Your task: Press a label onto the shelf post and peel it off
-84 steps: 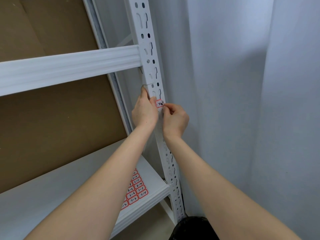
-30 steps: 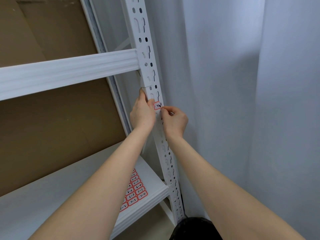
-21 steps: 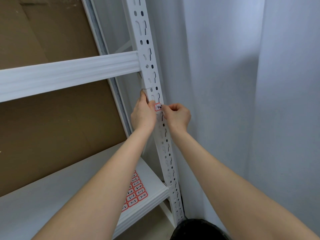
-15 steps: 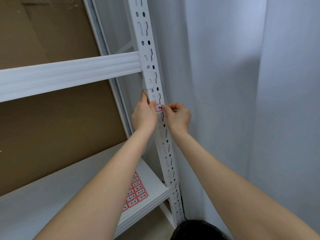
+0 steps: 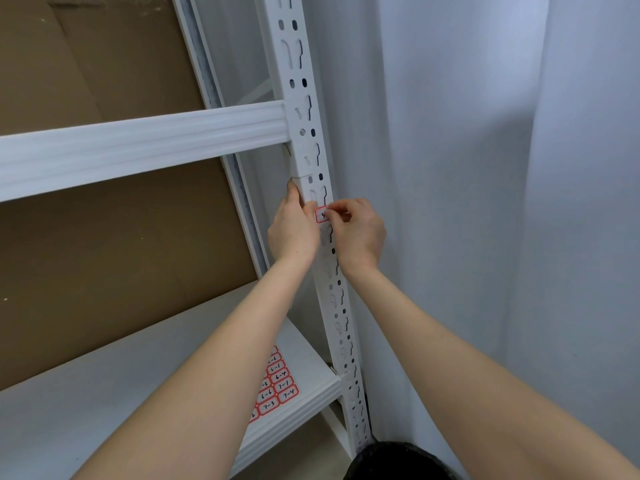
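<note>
Red-edged label [image 5: 321,215] sat pinched in the right hand [image 5: 358,233] against the white post [image 5: 313,161], which the left hand [image 5: 292,230] gripped, seemingly to steady it.

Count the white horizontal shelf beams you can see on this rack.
2. The upper beam meets the upright post above both hands; the lower shelf edge joins it near the bottom, beside the label sheet. Others may lie outside the view.
</note>
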Tool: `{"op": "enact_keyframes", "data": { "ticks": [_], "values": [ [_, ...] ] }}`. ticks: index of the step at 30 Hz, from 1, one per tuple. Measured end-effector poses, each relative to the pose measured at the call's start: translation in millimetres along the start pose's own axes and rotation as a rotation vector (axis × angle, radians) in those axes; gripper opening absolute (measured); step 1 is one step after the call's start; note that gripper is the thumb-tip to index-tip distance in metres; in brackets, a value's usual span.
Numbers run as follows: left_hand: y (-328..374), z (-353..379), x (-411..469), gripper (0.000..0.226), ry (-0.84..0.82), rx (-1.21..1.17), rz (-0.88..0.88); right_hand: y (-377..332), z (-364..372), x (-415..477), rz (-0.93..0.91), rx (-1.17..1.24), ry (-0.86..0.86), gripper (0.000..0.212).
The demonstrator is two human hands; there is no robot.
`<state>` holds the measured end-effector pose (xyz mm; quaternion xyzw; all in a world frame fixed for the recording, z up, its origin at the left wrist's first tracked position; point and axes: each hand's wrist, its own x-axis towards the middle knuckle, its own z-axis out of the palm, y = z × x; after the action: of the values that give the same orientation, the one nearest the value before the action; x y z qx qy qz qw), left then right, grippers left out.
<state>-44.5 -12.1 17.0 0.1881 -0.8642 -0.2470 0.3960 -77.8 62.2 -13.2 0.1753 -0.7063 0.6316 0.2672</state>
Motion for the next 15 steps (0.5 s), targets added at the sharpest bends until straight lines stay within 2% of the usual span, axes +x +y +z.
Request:
{"op": "enact_keyframes", "data": {
  "ticks": [7, 15],
  "values": [
    [-0.8, 1.2, -0.8, 0.039, 0.015, 0.022, 0.013, 1.9, -1.7, 10.7, -0.115, -0.147, -0.089, 0.011],
    [0.6, -0.2, -2.2, 0.039, 0.002, 0.018, 0.005, -3.9, -3.0, 12.9, -0.125, -0.348, -0.202, 0.016]
  ]
}}
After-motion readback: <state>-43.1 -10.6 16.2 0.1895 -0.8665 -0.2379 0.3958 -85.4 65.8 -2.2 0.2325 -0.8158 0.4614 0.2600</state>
